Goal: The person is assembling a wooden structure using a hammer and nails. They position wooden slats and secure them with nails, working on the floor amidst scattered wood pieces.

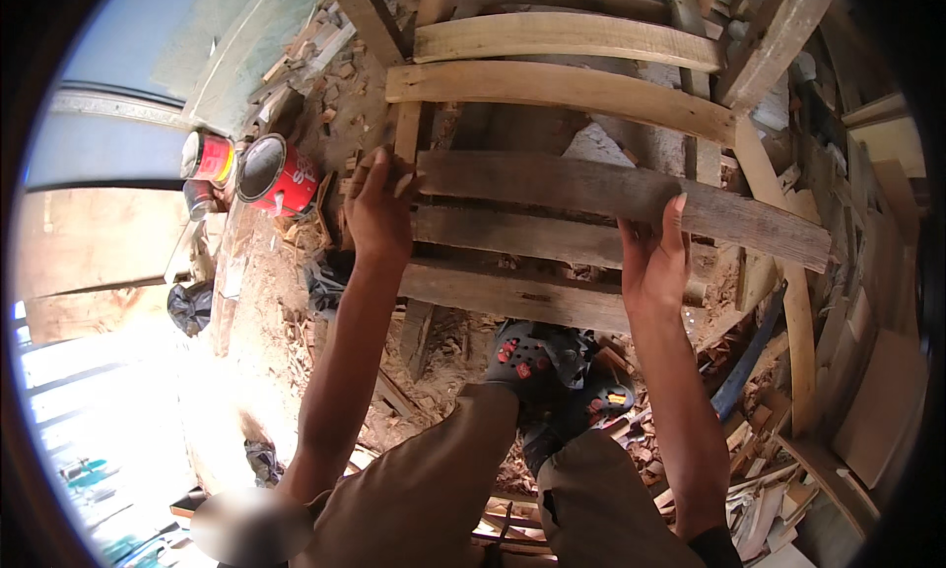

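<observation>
A dark, weathered wooden plank (552, 182) lies at a slant over a slatted wooden frame, its right end sticking out past the frame's side. My left hand (379, 213) is at the plank's left end, its bent fingers against that end; the exact grip is partly hidden. My right hand (655, 263) grips the plank right of its middle, thumb on top and fingers at its lower edge. Below it, two more grey slats (512, 235) run across the frame. Paler slats (562, 90) cross its far part, between upright posts (778, 46).
Red paint cans (286, 179) stand at the left by a pale wall panel. Wood scraps and shavings litter the ground. My clog-type shoes (522, 356) are just below the frame. Loose boards (877, 391) lean at the right, near a blue bar-like piece (749, 361).
</observation>
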### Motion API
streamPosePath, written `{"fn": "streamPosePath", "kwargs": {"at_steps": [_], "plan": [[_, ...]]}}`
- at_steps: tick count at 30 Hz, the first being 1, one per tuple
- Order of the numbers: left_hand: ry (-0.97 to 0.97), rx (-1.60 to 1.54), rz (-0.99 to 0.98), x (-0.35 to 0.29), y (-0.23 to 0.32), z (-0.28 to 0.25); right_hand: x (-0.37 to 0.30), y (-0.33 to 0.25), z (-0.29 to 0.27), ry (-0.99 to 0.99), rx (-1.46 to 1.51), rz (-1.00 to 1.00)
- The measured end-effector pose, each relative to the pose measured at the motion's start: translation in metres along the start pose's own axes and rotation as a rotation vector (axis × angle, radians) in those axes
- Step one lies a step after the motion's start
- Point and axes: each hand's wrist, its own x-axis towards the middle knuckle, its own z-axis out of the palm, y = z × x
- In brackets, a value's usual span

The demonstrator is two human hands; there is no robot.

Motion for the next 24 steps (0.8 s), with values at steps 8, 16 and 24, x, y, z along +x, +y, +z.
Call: {"fn": "streamPosePath", "kwargs": {"at_steps": [8,16,24], "plan": [[0.358,0.282,0.281,0.032,-0.046,-0.05,0.006,0.053,0.023,0.138,-0.219,0.278],[0.22,0.53,-0.168,0.047,-0.007,-0.05,-0.009,-0.044,-0.015,-0.238,-0.724,0.118],[0.025,0.462,-0.195,0.057,-0.014,-0.066,0.029,-0.084,-0.091,0.178,-1.774,-0.914]]}}
